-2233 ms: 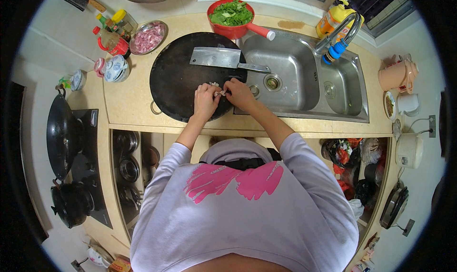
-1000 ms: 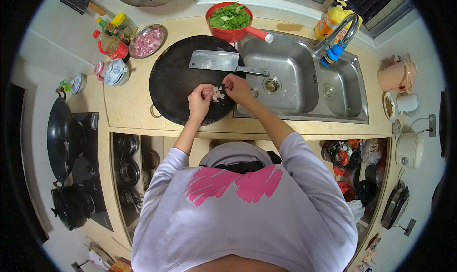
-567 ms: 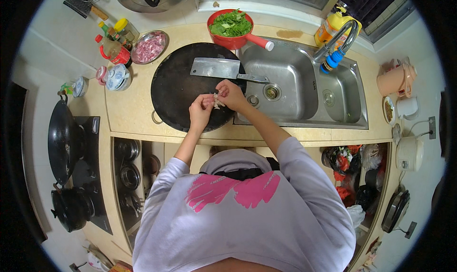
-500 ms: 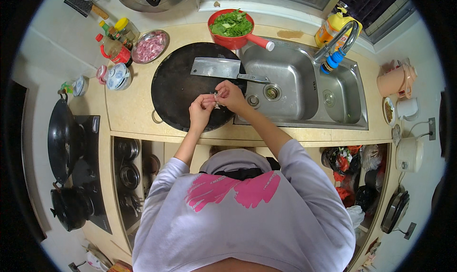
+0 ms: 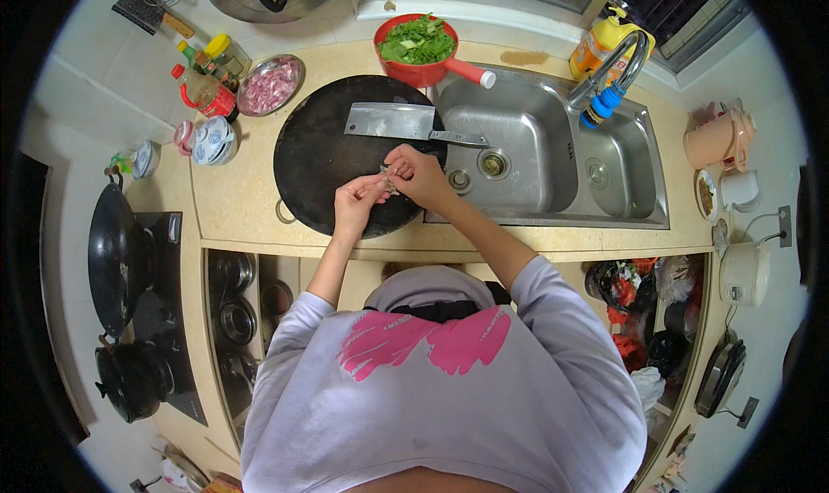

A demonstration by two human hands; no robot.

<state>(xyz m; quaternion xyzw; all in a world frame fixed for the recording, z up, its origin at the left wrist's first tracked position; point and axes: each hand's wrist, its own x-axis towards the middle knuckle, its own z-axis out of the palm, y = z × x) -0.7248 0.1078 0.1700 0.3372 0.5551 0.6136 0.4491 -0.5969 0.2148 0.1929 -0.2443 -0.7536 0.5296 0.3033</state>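
Note:
Over the lower right part of a round black chopping board (image 5: 315, 161), my two hands meet at the fingertips. My left hand (image 5: 357, 203) pinches a small whitish, papery piece (image 5: 391, 183), perhaps a garlic clove in its skin. From the other side, the closed fingers of my right hand (image 5: 418, 177) grip the same piece. Fingers partly cover it, so its exact kind cannot be made out. Beyond my hands a cleaver (image 5: 390, 121) lies flat on the board, its handle pointing right over the sink edge.
A red handled colander (image 5: 414, 74) of chopped greens (image 5: 418, 42) stands behind the board, beside a steel double sink (image 5: 518, 148). A plate of sliced meat (image 5: 270, 85), bottles (image 5: 203, 91) and a lidded jar (image 5: 213, 141) are at left. A black wok (image 5: 114, 243) sits on the hob.
My fingers have shifted slightly around the small piece, and more of it shows between them. My left hand has moved a little to the left. The cleaver and board stay put.

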